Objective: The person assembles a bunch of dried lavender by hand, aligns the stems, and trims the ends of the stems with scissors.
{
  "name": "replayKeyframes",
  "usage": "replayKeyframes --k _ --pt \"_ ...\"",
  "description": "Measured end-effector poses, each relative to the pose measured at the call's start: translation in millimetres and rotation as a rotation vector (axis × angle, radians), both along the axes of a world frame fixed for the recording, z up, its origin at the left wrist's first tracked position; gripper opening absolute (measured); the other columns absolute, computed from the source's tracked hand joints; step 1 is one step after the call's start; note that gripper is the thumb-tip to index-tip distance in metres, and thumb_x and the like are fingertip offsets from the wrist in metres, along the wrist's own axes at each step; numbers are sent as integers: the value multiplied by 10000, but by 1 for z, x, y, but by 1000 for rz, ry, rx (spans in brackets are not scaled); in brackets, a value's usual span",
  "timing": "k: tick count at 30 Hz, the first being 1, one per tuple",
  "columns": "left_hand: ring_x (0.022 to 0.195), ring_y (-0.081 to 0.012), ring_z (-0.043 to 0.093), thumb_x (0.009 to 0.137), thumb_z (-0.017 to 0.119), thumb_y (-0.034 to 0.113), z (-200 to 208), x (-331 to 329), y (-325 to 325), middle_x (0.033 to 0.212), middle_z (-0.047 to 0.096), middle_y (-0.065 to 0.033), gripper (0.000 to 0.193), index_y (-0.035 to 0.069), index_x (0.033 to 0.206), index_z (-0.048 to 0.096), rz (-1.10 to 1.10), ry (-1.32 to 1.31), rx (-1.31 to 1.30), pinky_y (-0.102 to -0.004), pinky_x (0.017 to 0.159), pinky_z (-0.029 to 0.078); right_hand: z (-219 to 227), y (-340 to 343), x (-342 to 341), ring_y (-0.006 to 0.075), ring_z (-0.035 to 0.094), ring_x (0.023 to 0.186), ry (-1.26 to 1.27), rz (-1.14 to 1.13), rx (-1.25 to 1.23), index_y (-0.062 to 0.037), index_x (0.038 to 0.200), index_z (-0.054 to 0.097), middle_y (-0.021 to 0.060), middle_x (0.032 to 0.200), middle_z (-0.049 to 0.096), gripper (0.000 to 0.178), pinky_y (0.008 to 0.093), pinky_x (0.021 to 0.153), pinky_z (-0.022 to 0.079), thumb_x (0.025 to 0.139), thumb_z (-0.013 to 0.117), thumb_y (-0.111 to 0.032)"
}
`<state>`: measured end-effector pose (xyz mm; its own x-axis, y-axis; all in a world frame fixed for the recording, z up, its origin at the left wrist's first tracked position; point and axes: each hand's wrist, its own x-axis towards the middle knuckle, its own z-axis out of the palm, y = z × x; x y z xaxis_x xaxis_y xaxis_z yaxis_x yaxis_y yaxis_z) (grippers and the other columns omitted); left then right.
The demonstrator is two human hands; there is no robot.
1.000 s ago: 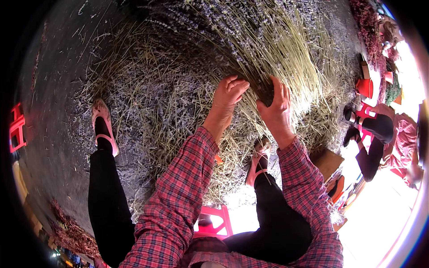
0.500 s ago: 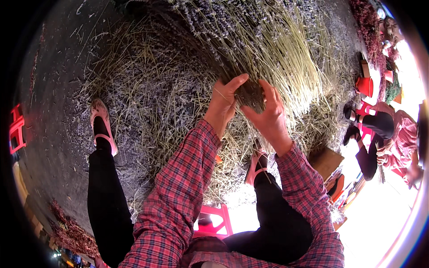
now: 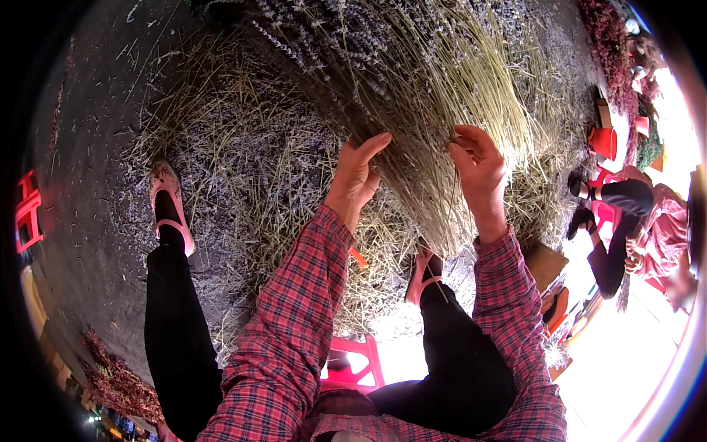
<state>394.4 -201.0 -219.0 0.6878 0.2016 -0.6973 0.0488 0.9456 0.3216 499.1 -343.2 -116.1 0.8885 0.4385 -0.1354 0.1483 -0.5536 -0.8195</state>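
A large heap of dried lavender (image 3: pixel 412 66), purple flower heads on pale stems, lies in front of me. From it a loose bundle of lavender stems (image 3: pixel 423 191) slants down between my hands, its cut ends toward me. My left hand (image 3: pixel 357 168) grips the bundle's left edge, thumb stretched over the top and the other fingers partly hidden behind it. At the right edge, my right hand (image 3: pixel 482 166) has thumb and forefinger pinched together on stems; exactly how many is too fine to make out.
Loose stems and fallen flowers (image 3: pixel 243 169) litter the dark floor around my shoes. A pink stool (image 3: pixel 357 368) stands below me. To the right are a cardboard box (image 3: pixel 545 267), a red bucket (image 3: pixel 604 143) and a seated person (image 3: pixel 655 228). Another red stool (image 3: pixel 28 212) is far left.
My right hand has moved right, away from the left, and its spread fingers have closed into a pinch. The left hand has shifted slightly left and down. The stems between them now reach lower.
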Motion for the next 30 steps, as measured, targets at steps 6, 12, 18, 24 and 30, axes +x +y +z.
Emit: replayKeyframes --k 6,12,18,24,30 --pt "991 -217 609 774 765 169 10 -1 3 1041 621 -83 254 39 960 650 -17 -9 -44 -424 932 485 5 -2 3 127 622 847 163 15 65 -6 1144 576 71 912 657 337 262 757 498 819 656 -45" --pt "987 -210 626 794 753 206 13 -1 -4 1047 651 -93 258 45 966 647 56 -140 -121 -397 915 510 13 -7 -5 137 625 766 88 25 -40 2 1093 583 77 892 657 338 268 688 510 800 706 -111" --pt "1006 -219 618 787 761 213 24 -2 -5 1086 628 -104 407 16 1094 581 -29 -243 -154 -397 899 517 29 -6 -18 153 630 699 75 334 -255 31 978 598 114 808 656 287 268 624 510 780 728 -131" --pt "997 -208 602 757 787 181 31 -3 -4 1058 610 -83 437 25 1097 561 -103 -217 -72 -401 885 508 26 -7 -19 137 622 725 249 313 -153 51 1029 589 113 816 661 313 270 660 508 788 696 -118" --pt "974 -195 604 752 774 161 39 -2 -3 1014 625 -79 368 34 1047 595 -114 -122 -69 -398 848 526 23 -7 -19 170 668 771 236 301 -74 55 1010 597 140 831 677 265 275 674 534 787 674 -64"
